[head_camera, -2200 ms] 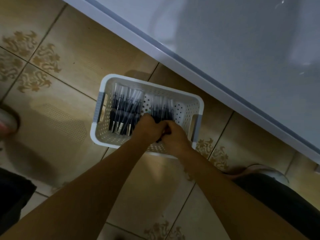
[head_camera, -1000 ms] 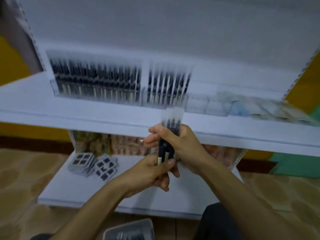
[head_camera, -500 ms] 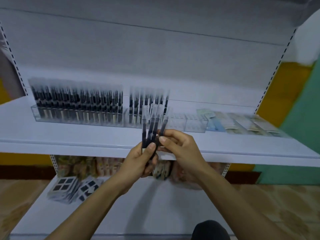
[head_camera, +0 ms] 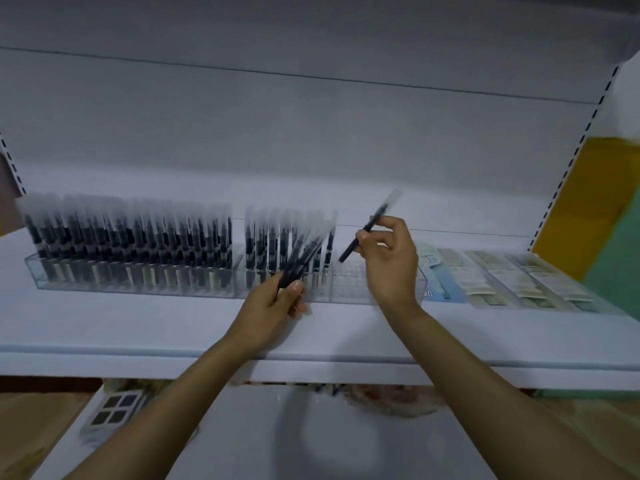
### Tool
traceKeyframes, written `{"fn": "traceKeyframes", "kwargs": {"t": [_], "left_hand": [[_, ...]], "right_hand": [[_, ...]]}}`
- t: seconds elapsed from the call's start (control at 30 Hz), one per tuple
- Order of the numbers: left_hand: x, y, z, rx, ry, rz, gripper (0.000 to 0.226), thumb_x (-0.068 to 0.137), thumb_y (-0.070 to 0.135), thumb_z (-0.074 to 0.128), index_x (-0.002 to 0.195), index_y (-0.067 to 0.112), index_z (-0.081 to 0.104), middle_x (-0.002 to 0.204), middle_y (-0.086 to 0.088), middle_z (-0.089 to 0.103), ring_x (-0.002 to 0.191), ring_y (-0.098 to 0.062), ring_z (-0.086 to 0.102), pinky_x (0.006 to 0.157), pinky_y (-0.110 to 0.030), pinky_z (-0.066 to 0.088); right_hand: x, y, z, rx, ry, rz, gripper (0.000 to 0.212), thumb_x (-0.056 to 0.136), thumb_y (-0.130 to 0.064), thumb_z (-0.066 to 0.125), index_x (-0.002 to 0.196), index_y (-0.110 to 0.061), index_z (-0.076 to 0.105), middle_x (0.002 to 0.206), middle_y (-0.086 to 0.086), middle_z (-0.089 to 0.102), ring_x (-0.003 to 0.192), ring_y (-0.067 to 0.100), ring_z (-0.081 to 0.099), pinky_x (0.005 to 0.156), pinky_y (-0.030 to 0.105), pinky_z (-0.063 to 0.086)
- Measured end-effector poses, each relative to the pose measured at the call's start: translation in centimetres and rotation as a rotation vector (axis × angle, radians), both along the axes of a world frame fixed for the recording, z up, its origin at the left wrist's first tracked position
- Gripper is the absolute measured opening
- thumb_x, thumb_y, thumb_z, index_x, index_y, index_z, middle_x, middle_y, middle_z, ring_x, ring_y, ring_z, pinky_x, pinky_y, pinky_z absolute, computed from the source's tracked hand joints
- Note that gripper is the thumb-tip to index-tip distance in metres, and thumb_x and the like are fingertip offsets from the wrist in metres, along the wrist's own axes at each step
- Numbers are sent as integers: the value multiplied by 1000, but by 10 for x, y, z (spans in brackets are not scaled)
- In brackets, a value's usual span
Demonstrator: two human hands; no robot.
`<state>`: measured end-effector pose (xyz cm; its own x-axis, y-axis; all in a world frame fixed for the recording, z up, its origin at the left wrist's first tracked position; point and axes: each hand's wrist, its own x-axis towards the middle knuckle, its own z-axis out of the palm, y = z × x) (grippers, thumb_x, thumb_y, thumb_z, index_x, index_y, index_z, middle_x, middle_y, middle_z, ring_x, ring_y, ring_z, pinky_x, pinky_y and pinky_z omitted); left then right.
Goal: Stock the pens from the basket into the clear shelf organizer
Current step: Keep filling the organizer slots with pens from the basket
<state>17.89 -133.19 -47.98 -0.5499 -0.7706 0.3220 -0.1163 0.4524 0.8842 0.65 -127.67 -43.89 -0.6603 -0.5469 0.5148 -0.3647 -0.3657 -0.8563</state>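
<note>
A long clear shelf organizer point(head_camera: 221, 291) stands on the white shelf point(head_camera: 138, 327). Its left and middle sections hold several black pens with clear caps, upright; its right section, behind my right hand, looks empty. My left hand point(head_camera: 268, 311) grips a small bundle of pens point(head_camera: 304, 254) that slants up to the right, just in front of the organizer's middle section. My right hand point(head_camera: 389, 263) pinches a single pen point(head_camera: 369, 226), tilted, above the right section. The basket is out of view.
Flat packets in pale wrappers point(head_camera: 502, 280) lie in rows on the shelf right of the organizer. A lower shelf point(head_camera: 242, 438) carries a pack with dark squares point(head_camera: 110, 408) at the left and wrapped goods under the upper shelf's edge. A white back panel rises behind.
Both hands came up from the basket on the floor with a bundle of pens. My right hand has pulled one pen out of the bundle and moved right, over the organizer.
</note>
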Motion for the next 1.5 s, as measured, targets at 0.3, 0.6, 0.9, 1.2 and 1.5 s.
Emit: {"fn": "traceKeyframes", "kwargs": {"t": [0.3, 0.6, 0.9, 1.2, 1.5], "left_hand": [[0, -16, -9, 15, 0, -41, 40, 90, 44, 44, 89, 6, 56, 64, -3, 54, 55, -7, 48, 54, -18, 40], [2, -25, -11, 70, 134, -1, 35, 96, 36, 41, 89, 7, 59, 56, 4, 43, 49, -4, 38, 48, -12, 33], [3, -19, -9, 95, 177, -2, 36, 93, 38, 42, 90, 5, 58, 57, -1, 40, 48, -4, 36, 47, -12, 33], [4, -19, -8, 90, 154, -5, 40, 91, 41, 42, 92, 4, 58, 56, 4, 41, 49, -3, 37, 48, -13, 34], [5, -17, -4, 109, 160, -19, 43, 88, 44, 42, 92, 5, 59, 51, 7, 37, 47, -3, 33, 46, -13, 31]], "right_hand": [[10, -44, -38, -19, 324, -200, 27, 95, -20, 57, 121, -13, 58, 86, -3, 66, 78, 15, 64, 71, 39, 55], [13, -56, -63, -24, 563, -366, 33, 89, -19, 64, 121, -13, 64, 86, -4, 69, 73, 13, 60, 87, 32, 39], [16, -54, -61, 25, 526, -395, 22, 86, -25, 70, 105, -16, 65, 80, -6, 65, 73, 17, 61, 83, 28, 31], [16, -53, -59, 12, 455, -378, 17, 85, -24, 70, 98, -12, 70, 81, -2, 69, 70, 17, 61, 82, 29, 33], [11, -60, -63, 32, 600, -485, 29, 89, -35, 57, 104, -15, 72, 76, -6, 67, 70, 15, 59, 78, 24, 23]]}}
